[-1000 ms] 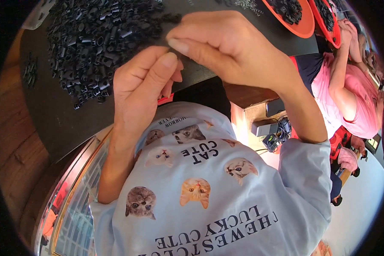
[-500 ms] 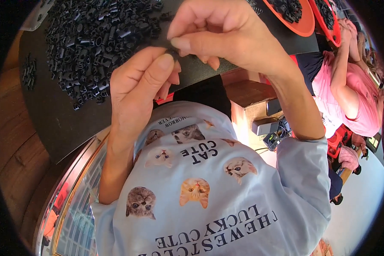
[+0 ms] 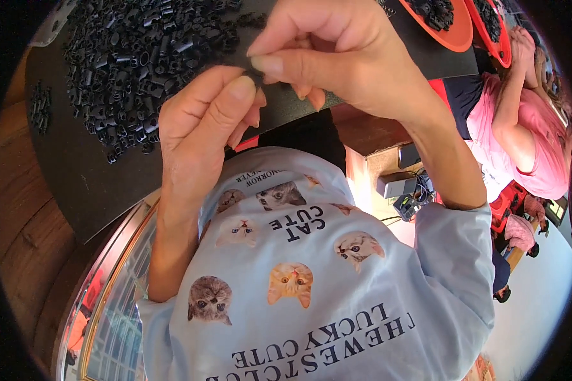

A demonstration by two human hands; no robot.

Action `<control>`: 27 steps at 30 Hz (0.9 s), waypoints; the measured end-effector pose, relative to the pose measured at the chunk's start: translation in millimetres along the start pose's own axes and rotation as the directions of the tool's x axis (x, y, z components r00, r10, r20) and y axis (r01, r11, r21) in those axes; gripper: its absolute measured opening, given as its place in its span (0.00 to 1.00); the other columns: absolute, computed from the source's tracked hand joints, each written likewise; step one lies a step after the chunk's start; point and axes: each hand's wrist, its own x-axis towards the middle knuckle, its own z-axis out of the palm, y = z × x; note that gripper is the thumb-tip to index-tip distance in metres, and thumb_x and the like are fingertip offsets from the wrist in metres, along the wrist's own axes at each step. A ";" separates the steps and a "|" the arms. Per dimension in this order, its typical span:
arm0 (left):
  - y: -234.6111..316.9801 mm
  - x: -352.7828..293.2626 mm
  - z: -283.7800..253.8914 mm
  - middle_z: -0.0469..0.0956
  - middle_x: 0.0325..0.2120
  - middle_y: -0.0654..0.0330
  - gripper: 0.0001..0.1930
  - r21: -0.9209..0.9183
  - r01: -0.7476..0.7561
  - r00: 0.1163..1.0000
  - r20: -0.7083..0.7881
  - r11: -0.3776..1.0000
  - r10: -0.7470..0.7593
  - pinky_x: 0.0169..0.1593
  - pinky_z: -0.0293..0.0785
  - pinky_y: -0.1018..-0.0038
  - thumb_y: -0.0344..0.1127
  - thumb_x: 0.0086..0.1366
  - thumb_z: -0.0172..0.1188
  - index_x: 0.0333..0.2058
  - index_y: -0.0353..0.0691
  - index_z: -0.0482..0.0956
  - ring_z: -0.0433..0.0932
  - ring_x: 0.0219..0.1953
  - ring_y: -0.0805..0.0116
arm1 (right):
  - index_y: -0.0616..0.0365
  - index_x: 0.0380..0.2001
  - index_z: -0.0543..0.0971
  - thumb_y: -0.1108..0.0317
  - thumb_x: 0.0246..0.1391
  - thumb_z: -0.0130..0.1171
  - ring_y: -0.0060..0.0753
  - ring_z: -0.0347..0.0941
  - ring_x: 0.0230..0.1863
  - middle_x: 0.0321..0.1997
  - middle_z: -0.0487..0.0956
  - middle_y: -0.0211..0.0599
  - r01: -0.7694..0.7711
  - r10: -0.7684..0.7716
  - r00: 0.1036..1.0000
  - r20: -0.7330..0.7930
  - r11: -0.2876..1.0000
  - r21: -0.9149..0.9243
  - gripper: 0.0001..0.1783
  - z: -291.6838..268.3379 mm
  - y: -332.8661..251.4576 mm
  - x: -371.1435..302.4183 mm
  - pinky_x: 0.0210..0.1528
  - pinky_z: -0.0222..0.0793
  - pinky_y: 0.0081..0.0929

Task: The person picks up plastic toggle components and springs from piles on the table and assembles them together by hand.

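My left hand [image 3: 200, 120] is closed, its thumb and forefinger pinching a small black part [image 3: 253, 74], most of which the fingers hide. Just to the right, the thumb and forefinger of my right hand [image 3: 346, 66] are pressed together close to that part. Whatever sits between the right fingertips is too small to make out. Both hands are raised over the near edge of a dark table [image 3: 70, 174]. Beyond my left hand spreads a large heap of small black plastic pieces [image 3: 140, 70], many of them short and tube-like.
A small separate group of thin black pieces [image 3: 40, 108] lies at the table's left. At the far right stand an orange-red tray [image 3: 461, 35] and a red tray [image 3: 503, 54], both holding black parts. A person in pink [image 3: 534, 133] sits to the right.
Both hands keep nearly the same pinched pose, fingertips close together. The left hand has shifted very slightly left, and the view has moved a little.
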 end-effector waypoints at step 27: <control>2.2 -3.0 -5.9 0.79 0.30 0.63 0.14 0.018 0.037 0.998 0.054 0.999 -0.038 0.25 0.62 0.88 0.39 0.69 0.56 0.43 0.32 0.79 0.72 0.26 0.81 | 0.63 0.29 0.76 0.78 0.56 0.57 0.15 0.69 0.24 0.22 0.75 0.29 0.074 -0.055 0.991 0.119 0.983 -0.168 0.02 -5.2 -4.7 1.8 0.25 0.64 0.18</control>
